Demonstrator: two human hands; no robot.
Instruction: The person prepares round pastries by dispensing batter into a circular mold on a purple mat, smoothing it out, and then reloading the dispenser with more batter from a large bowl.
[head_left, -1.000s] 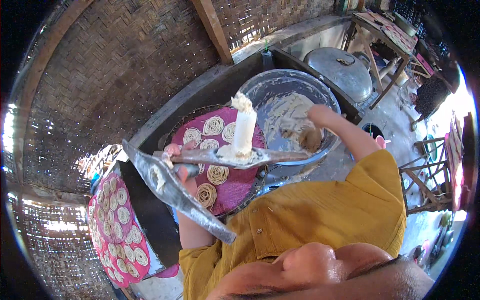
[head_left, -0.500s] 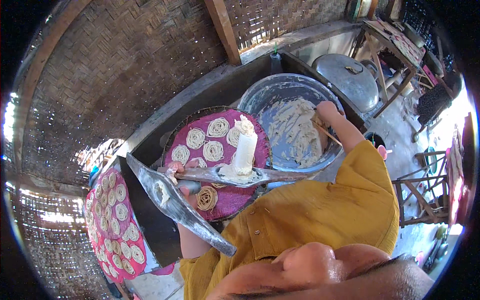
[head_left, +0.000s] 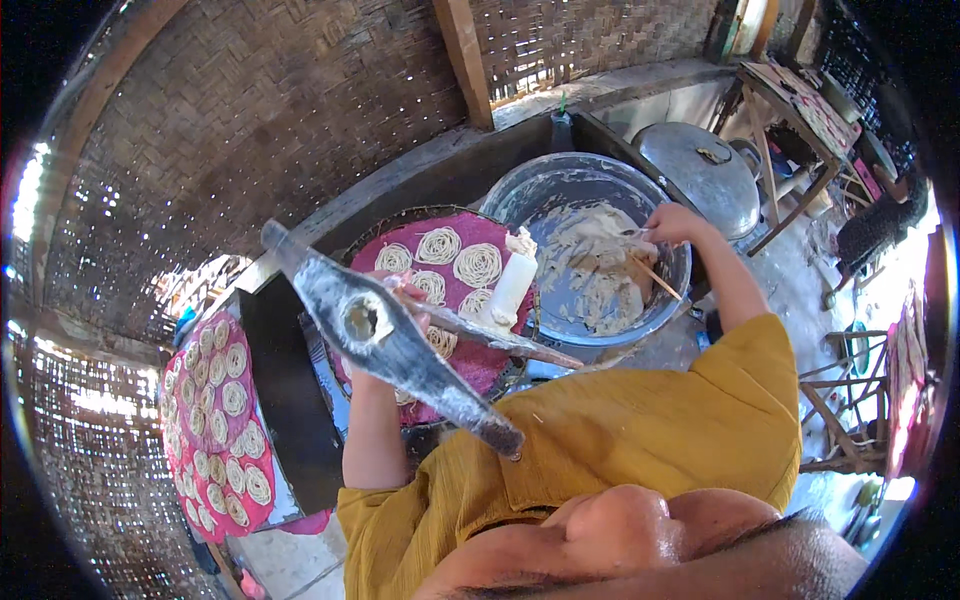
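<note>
While a woven wall (head_left: 250, 120) fills the upper L, a dark trough (head_left: 435, 180) runs below it. Next in size, the person's mustard shirt (head_left: 640, 400) spans lower ctr. Beyond it is a wide metal basin (head_left: 525, 200), w/ pale dough (head_left: 595, 260) smeared inside; just L of that, a round pink-lined tray (head_left: 475, 368) bears noodle coils (head_left: 478, 265). A lidded pot (head_left: 690, 185) stands R of the basin. Over the tray, a wide wooden bar (head_left: 410, 350) w/ a round hole slants down to R; a thinner bar (head_left: 520, 347) is beside it. L hand (head_left: 408, 298) is curled round the thinner bar's L end, partly hidden. R hand (head_left: 672, 223) is at basin's R side, fingers bent; can't tell if pinching anything. White cylinder (head_left: 514, 288) rises tilted from the thinner bar, lumpy on top. Thin stick (head_left: 660, 278) leans in basin.
</note>
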